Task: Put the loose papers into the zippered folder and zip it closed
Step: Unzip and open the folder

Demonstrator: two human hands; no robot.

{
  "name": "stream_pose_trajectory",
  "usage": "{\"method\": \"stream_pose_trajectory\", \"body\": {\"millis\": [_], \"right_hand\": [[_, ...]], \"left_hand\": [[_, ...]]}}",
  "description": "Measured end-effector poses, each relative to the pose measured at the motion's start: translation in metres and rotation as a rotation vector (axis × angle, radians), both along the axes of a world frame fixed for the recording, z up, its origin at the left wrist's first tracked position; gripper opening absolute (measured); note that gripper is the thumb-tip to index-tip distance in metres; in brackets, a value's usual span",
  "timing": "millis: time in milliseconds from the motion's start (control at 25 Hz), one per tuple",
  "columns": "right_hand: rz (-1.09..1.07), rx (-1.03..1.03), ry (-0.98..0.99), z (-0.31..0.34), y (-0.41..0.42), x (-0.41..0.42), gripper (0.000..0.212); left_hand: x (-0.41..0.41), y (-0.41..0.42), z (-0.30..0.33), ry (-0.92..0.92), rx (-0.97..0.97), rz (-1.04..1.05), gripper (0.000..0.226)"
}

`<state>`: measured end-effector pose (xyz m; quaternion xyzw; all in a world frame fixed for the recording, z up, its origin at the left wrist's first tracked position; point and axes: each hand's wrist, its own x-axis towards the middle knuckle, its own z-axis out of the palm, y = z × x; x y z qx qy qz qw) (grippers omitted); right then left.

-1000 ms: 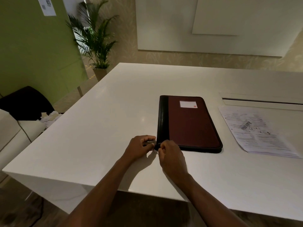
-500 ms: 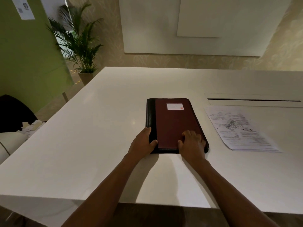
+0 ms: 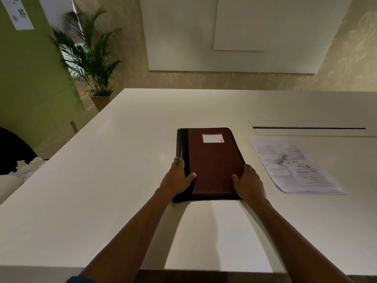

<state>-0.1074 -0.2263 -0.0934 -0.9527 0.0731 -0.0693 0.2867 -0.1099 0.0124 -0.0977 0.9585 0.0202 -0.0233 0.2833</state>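
Observation:
A closed maroon zippered folder (image 3: pixel 212 158) with a black spine and a white label lies flat in the middle of the white table (image 3: pixel 102 190). My left hand (image 3: pixel 178 178) grips its near left edge at the spine, thumb on top of the cover. My right hand (image 3: pixel 247 182) grips the near right edge, thumb on the cover and fingers curled round the side. A stack of loose printed papers (image 3: pixel 293 166) lies on the table to the right of the folder, apart from it.
A long cable slot (image 3: pixel 309 128) is cut into the table behind the papers. A potted palm (image 3: pixel 91 60) stands beyond the far left corner. A dark chair (image 3: pixel 12 152) and crumpled paper (image 3: pixel 28 167) sit off the table's left edge.
Both hands left the folder's near left corner and took hold of its two sides; the right hand slid from the cover to the right edge. The camera view shifted.

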Motion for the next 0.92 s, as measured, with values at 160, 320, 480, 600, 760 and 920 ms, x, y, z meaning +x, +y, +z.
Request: {"method": "stream_pose_trajectory", "body": {"millis": [160, 320, 480, 600, 760, 920], "right_hand": [[-0.015, 0.077, 0.004, 0.004, -0.005, 0.009, 0.044], [-0.081, 0.204, -0.051, 0.013, -0.008, 0.015, 0.030], [-0.115, 0.232, -0.093, 0.035, -0.005, 0.021, 0.032], [-0.107, 0.259, -0.108, 0.060, -0.003, 0.029, 0.044], [-0.041, 0.338, -0.094, 0.094, 0.003, 0.045, 0.045], [0.024, 0.572, -0.029, 0.124, 0.011, 0.062, 0.019]], "left_hand": [[0.008, -0.004, -0.001, -0.028, -0.010, -0.002, 0.089], [0.017, -0.006, -0.008, -0.056, -0.007, 0.005, 0.092], [0.033, -0.008, -0.002, -0.082, 0.013, -0.064, 0.088], [0.047, -0.017, 0.018, -0.117, 0.009, -0.150, 0.080], [0.066, -0.037, 0.065, -0.233, -0.034, -0.254, 0.073], [0.079, -0.057, 0.109, -0.298, -0.089, -0.314, 0.068]]}}
